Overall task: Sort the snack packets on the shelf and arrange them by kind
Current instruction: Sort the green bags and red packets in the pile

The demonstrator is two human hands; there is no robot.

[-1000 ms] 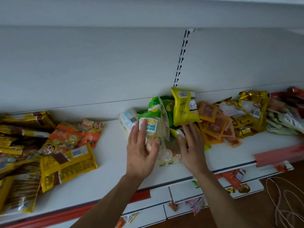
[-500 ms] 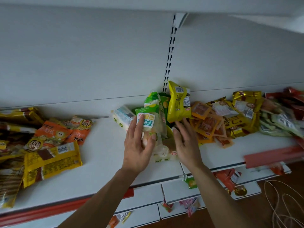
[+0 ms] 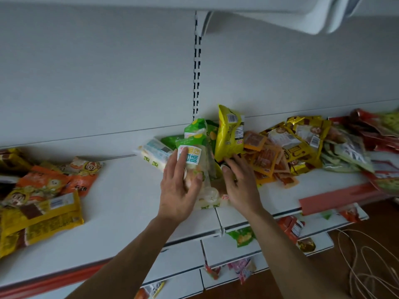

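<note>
Left hand point(image 3: 179, 186): palm down on the green-topped packet point(image 3: 194, 152), fingers straight and spread along its front, index tip on the white label, thumb pressing its right side. Not curled round it, just pressing. That packet leans up against the centre heap, mid-shelf, below the slotted upright point(image 3: 197, 72).

Right hand point(image 3: 241, 184): flat, fingers straight, tips pushed in at the foot of the yellow packet point(image 3: 228, 132), which stands upright just right of the green one. Thumb out to the left, near the left thumb. Holding nothing.

White packet with blue label point(image 3: 155, 152) lies just left of my left hand. Orange packets point(image 3: 265, 160) and gold packets point(image 3: 302, 137) are heaped to the right, touching the yellow one. A separate pile of orange cartoon packets point(image 3: 54, 180) and a flat yellow bag point(image 3: 43, 214) sits well apart, far left.

The shelf point(image 3: 121, 201) is white, with a loose red strip point(image 3: 336, 197) at its right front edge. Upper shelf point(image 3: 280, 16) overhead. The lower shelves hold stray packets. Coiled cord point(image 3: 367, 262) on the brown floor, bottom right.
</note>
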